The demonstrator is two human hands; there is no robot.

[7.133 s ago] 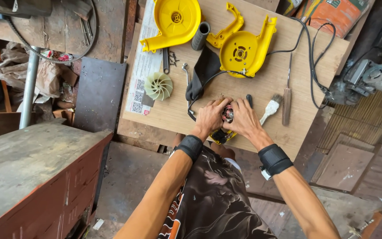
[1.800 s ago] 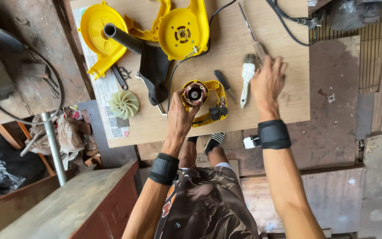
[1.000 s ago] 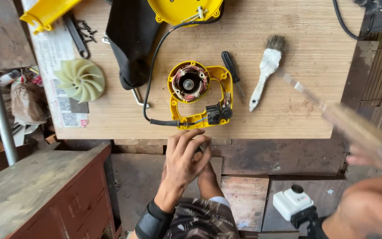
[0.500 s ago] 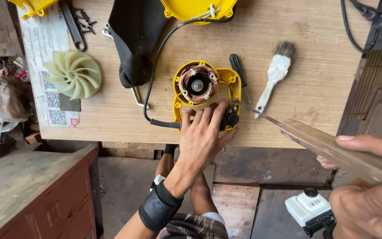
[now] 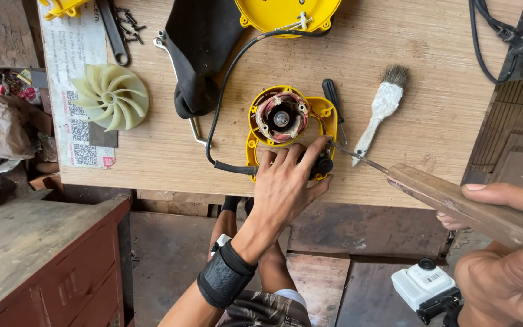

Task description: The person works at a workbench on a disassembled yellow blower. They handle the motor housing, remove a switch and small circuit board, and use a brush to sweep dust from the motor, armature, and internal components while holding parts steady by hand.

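A yellow motor housing with an exposed copper-wound motor lies on the plywood table, with a black cable running off it. My left hand rests on the housing's near side, fingers spread over it, a black band on the wrist. My right hand, close to the camera at the lower right, grips a long wooden-handled tool. The tool's thin metal tip reaches the housing beside my left thumb.
On the table lie a pale fan impeller, a white paintbrush, a black screwdriver, a black bag, a yellow casing half, a printed sheet. A brown cabinet stands lower left. A small white device sits below the table edge.
My left hand came up from below the table edge onto the housing and stays there. The wooden-handled tool swung in from the right until its tip met the housing.
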